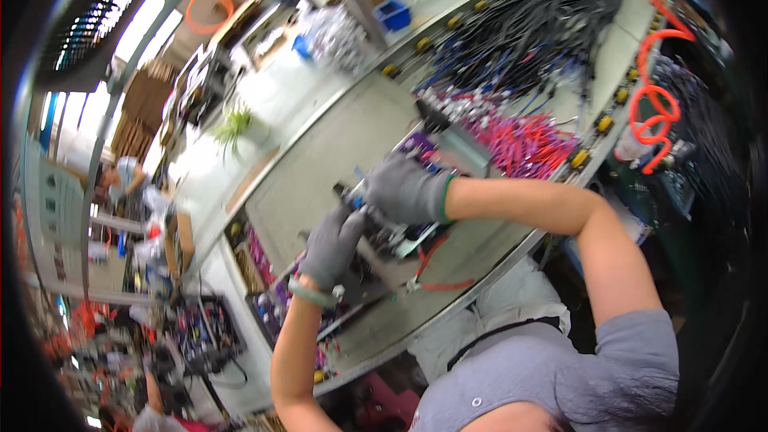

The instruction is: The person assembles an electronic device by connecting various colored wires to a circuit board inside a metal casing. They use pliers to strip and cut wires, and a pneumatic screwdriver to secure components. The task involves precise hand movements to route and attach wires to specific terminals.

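Note:
Both my hands wear grey gloves and meet over the bench, above a small fixture [400, 242] with metal and dark parts. My left hand [332, 248] has its fingers pressed together. Close against it, my right hand [408, 190] is curled with the fingertips pinched. Between them shows a small black and blue piece [346, 194], too small to name; the gloves hide most of it. Beside my right hand are purple parts [418, 144] and a grey metal plate [464, 148]. A red tube [446, 285] lies on the near side of the fixture.
Black cables [528, 32] and pink-red wire ends [532, 144] lie in a large pile at the far right. An orange coiled air hose [658, 104] hangs at the right. A green plant [234, 124] and a blue bin [393, 13] stand beyond the bench.

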A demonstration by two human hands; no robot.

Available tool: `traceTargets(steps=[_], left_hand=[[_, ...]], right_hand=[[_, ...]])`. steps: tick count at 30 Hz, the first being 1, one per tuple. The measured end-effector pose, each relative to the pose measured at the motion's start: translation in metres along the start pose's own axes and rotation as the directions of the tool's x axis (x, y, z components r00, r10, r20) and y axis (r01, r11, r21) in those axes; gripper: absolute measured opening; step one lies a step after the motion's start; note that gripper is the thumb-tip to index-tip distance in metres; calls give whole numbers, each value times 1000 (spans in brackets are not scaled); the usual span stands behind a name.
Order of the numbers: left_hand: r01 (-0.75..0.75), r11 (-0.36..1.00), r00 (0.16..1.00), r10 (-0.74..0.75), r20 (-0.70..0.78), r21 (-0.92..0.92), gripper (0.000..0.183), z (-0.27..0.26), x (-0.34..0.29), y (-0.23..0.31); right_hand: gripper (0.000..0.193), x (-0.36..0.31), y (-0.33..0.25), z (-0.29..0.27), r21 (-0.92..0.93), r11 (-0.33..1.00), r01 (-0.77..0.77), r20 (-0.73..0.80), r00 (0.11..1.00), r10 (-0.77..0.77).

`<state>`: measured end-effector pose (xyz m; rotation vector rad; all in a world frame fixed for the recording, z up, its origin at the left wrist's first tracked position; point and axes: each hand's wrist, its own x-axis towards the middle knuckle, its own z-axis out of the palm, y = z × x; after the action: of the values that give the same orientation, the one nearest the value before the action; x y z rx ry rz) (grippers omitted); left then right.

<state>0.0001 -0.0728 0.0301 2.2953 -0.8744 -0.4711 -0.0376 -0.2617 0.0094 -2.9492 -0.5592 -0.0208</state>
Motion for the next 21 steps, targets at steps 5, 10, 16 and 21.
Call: traceTargets(steps=[5, 10, 16, 21], left_hand=[[59, 998, 988, -56, 146, -15, 46, -10, 1, -8], [-7, 992, 995, 20, 102, -124, 50, -2, -1, -5], [112, 994, 993, -111, 32, -7, 54, 3, -1, -3], [89, 996, 993, -90, 76, 16, 54, 0, 4, -4]], right_hand=[[22, -61, 46, -20, 162, 972, 169, -730, 684, 3], [18, -113, 185, 13, 471, 797, -378, -498, 632, 594], [37, -68, 255, 125, 199, 721, -664, -101, 718, 689], [26, -33, 245, 196, -4, 699, -715, -355, 654, 667]])
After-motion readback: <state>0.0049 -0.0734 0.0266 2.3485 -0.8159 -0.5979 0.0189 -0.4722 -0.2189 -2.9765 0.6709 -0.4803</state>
